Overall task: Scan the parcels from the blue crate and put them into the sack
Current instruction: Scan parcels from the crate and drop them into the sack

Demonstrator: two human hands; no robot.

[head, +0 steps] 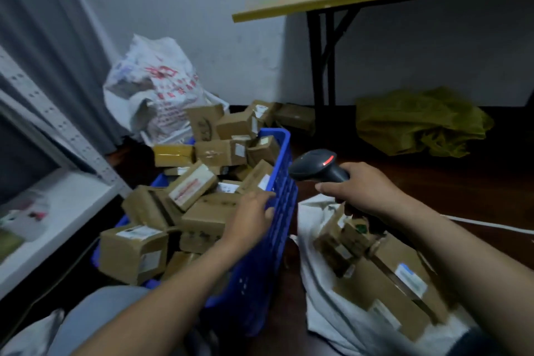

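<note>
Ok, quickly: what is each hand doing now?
Left hand: open, holding nothing, over the blue crate.
Right hand: closed around the scanner.

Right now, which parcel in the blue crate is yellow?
The yellow parcel at the far left of the blue crate; the others are brown cardboard.
</note>
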